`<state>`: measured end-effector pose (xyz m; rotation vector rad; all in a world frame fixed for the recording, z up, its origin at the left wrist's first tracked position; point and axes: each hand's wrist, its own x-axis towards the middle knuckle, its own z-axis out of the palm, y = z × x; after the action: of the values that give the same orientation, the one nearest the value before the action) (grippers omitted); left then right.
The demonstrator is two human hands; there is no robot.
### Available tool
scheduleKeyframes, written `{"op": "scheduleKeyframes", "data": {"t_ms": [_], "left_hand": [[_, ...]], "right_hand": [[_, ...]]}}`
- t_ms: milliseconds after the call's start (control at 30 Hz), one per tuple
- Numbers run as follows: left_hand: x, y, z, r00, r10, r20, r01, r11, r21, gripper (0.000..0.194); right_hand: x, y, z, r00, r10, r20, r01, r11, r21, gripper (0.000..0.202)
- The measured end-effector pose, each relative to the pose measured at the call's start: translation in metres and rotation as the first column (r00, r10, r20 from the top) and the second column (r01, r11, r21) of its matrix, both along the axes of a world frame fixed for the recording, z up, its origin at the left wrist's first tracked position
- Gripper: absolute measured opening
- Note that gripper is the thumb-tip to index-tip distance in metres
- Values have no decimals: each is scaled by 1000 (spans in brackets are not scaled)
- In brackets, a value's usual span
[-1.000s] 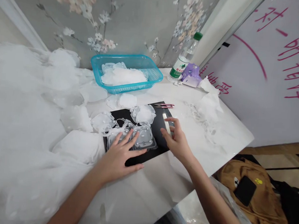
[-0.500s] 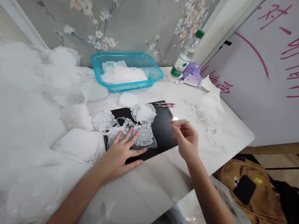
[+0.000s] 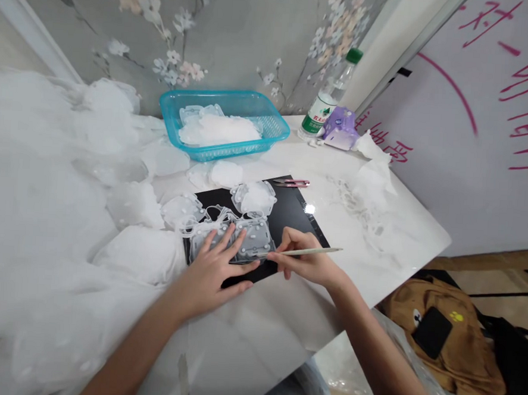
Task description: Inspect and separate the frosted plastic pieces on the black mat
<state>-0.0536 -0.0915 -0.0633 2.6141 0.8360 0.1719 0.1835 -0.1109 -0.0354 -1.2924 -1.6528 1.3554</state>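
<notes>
My left hand (image 3: 210, 271) lies flat with its fingers spread, pressing on translucent moulded plastic pieces (image 3: 253, 238) on a black mat (image 3: 290, 214). Pinched in my right hand (image 3: 303, 256) is a thin, pale, stick-like tool (image 3: 318, 251), its back end pointing right. The fingertips are at the right edge of the plastic piece, and the tool's working tip is too small to make out. A rounded white-and-clear piece (image 3: 254, 198) lies behind on the mat, with tangled white cord (image 3: 220, 214) beside it. Pink-handled thread snips (image 3: 291, 183) rest at the mat's back edge.
A heap of white, filmy pieces (image 3: 44, 208) covers the left side. At the back stand a blue basket (image 3: 222, 155) holding similar pieces, a water bottle (image 3: 323, 103) and a purple packet (image 3: 341, 129). White scraps (image 3: 366, 198) lie right. A brown backpack (image 3: 447, 340) sits below the table's right edge.
My right hand has moved left and slightly down, bringing the pale tool from beyond the mat's right side to the plastic piece. My left hand stays in place.
</notes>
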Motion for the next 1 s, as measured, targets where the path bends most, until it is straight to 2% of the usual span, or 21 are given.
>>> {"op": "scheduleKeyframes", "data": {"t_ms": [133, 267, 333, 467, 533, 667, 767, 1000], "left_hand": [[1, -1, 1, 1000, 6, 12, -5, 1000, -11, 42], [1, -1, 1, 1000, 19, 17, -18, 1000, -18, 42], [1, -1, 1, 1000, 20, 15, -19, 1000, -20, 42], [1, -1, 1, 1000, 18, 13, -18, 1000, -12, 42], [0, -2, 2, 1000, 17, 10, -17, 1000, -12, 42], [0, -2, 3, 1000, 14, 19, -14, 1000, -8, 43], [1, -2, 3, 1000, 13, 18, -12, 1000, -11, 42], [0, -2, 0, 999, 20, 35, -20, 1000, 10, 41]], "right_hand": [[-1, 4, 0, 1000, 21, 15, -20, 999, -28, 36], [-2, 5, 10, 978, 103, 181, -120, 989, 89, 24], [-2, 7, 17, 939, 164, 303, -225, 958, 178, 18], [1, 14, 26, 869, 259, 422, -407, 859, 311, 25], [3, 17, 25, 871, 280, 404, -421, 850, 317, 27], [5, 19, 18, 903, 262, 341, -371, 876, 309, 26], [4, 19, 17, 910, 268, 316, -368, 873, 320, 25], [1, 18, 38, 809, 368, 458, -518, 814, 261, 29]]}}
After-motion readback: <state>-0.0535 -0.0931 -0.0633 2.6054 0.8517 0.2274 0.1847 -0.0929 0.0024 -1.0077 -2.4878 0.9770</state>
